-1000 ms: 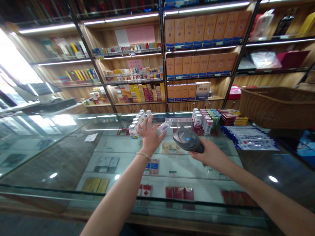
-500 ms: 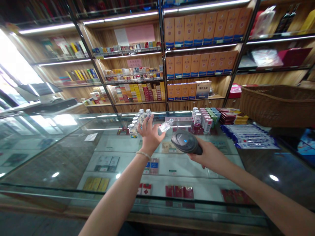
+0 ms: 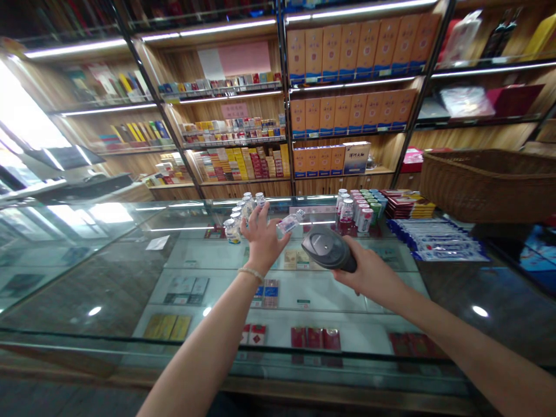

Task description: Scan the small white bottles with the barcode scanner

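In my left hand (image 3: 263,236) a small clear bottle (image 3: 290,222) with a printed label lies tilted, its capped end pointing right. My right hand (image 3: 365,266) is wrapped round the handle of a dark grey barcode scanner (image 3: 326,248), whose head faces the bottle from just below and to the right. Several similar bottles (image 3: 232,230) stand in a cluster behind and left of my left hand. Farther right, more bottles (image 3: 346,211) stand in rows beside pink and green cans (image 3: 365,220). All of these rest on a glass counter (image 3: 208,255).
Blue-and-white packets (image 3: 436,240) lie fanned on the counter's right, in front of red-and-yellow packs (image 3: 408,204). A wicker basket (image 3: 486,185) stands at the far right. A white slip of paper (image 3: 157,242) lies left. Shelves of orange boxes (image 3: 339,52) rise behind.
The bottle in my left hand has turned a little, so its printed label shows more. The blue light on the scanner has gone out. Both hands stay nearly in place.
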Available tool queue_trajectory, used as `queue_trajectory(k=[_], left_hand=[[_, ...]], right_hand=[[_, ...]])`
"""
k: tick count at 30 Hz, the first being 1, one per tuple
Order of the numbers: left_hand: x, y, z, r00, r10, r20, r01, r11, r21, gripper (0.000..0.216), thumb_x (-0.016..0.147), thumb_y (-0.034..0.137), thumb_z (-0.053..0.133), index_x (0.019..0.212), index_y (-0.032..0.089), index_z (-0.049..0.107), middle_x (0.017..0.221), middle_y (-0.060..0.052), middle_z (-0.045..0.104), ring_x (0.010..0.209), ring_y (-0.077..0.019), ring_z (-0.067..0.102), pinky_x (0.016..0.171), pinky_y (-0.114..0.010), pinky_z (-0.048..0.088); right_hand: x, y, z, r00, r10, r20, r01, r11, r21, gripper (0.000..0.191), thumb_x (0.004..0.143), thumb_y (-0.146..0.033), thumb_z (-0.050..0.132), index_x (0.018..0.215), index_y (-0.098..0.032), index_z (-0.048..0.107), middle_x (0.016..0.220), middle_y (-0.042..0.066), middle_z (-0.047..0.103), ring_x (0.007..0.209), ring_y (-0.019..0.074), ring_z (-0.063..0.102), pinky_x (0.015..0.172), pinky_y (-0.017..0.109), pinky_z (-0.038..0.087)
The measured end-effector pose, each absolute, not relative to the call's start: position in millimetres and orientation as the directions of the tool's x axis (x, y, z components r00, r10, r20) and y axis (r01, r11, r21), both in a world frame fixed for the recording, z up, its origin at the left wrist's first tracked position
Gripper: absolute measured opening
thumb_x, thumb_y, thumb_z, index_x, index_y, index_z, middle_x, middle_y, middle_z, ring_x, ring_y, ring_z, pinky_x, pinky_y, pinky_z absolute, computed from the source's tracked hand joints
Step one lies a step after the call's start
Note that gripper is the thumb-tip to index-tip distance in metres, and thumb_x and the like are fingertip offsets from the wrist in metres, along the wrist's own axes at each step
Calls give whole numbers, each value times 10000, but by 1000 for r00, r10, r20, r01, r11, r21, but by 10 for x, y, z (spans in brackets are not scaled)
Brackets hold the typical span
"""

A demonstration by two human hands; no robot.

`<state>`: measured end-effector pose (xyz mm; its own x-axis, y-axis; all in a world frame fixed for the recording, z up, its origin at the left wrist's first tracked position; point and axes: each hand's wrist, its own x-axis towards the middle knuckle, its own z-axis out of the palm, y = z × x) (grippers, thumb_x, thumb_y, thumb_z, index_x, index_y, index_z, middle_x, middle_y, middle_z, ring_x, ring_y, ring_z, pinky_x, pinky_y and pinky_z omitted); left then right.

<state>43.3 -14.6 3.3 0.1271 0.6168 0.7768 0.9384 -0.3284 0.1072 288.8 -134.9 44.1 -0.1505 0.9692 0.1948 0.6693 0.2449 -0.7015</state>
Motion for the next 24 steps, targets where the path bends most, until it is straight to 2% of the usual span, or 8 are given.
queue_trajectory(k=[4, 8, 14, 17, 20, 24], left_hand=[[439, -148, 35, 119, 625, 772, 938, -326, 119, 301, 784, 445, 779, 1024, 271, 723, 1610, -88, 457, 1490, -400, 362, 1225, -658, 134], [438, -149, 43, 117, 624, 773, 937, -326, 122, 300, 789, 442, 774, 1025, 266, 720, 1602, -100, 466, 1488, -399, 362, 1218, -664, 137], [425, -142, 51, 123, 609, 783, 941, -322, 103, 302, 796, 449, 764, 1026, 259, 722, 1582, -111, 491, 1481, -399, 373, 1209, -660, 157], [422, -142, 56, 124, 608, 784, 939, -327, 105, 312, 785, 446, 773, 1027, 256, 723, 1587, -110, 485, 1482, -406, 368, 1209, -661, 151], [422, -140, 55, 127, 606, 785, 938, -330, 104, 311, 790, 453, 768, 1025, 254, 726, 1581, -111, 492, 1479, -406, 371, 1210, -658, 150], [420, -129, 47, 135, 602, 787, 938, -334, 94, 312, 802, 465, 750, 1026, 249, 729, 1585, -109, 486, 1484, -403, 357, 1210, -660, 142]], right_hand=[[2905, -1335, 424, -152, 956, 251, 726, 280, -628, 469, 761, -285, 710, 1199, -225, 552, 943, 67, 772, 886, 299, 740, 657, 291, 457], [2928, -1319, 435, -136, 956, 259, 816, 257, -518, 503, 803, -341, 677, 1265, -211, 525, 950, 92, 783, 903, 336, 748, 655, 304, 448], [2941, -1311, 475, -156, 949, 272, 918, 241, -314, 527, 867, -392, 600, 1357, -214, 520, 1020, 91, 792, 906, 326, 753, 664, 316, 449], [2937, -1308, 475, -190, 940, 285, 940, 258, -225, 537, 867, -382, 580, 1374, -209, 534, 1133, 103, 771, 1003, 324, 734, 711, 340, 478], [2938, -1291, 444, -228, 928, 293, 943, 285, -171, 512, 864, -363, 570, 1351, -203, 558, 1253, 118, 723, 1123, 319, 682, 766, 363, 500], [2944, -1245, 374, -243, 926, 290, 949, 288, -125, 482, 872, -348, 577, 1335, -214, 569, 1263, 106, 693, 1153, 294, 630, 774, 361, 508]])
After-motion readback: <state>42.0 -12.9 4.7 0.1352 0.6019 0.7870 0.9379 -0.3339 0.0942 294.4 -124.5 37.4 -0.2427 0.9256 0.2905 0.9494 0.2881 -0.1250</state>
